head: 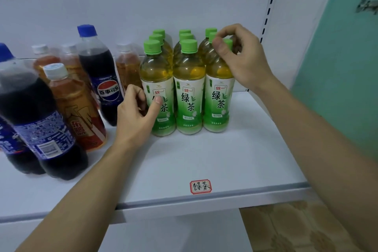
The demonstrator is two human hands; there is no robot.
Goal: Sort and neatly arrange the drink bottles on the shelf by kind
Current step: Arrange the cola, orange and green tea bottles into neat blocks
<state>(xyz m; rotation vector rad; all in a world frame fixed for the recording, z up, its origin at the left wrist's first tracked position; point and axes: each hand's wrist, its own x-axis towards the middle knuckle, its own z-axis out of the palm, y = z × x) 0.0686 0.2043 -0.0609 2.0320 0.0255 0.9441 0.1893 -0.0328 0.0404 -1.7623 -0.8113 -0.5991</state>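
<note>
Several green tea bottles with green caps stand in three tidy rows on the white shelf (204,159). My left hand (135,116) grips the label of the front left green tea bottle (158,80). The middle front bottle (189,92) stands free between them. My right hand (243,55) holds the neck and shoulder of the front right green tea bottle (217,100). To the left, cola bottles with blue caps (102,80) and amber drink bottles with white caps (75,108) stand mixed together.
A red-framed handwritten label (200,186) is stuck near the shelf's front edge below the tea rows. A slotted upright (270,4) and a green wall (337,67) bound the right side. Patterned floor shows at the lower right.
</note>
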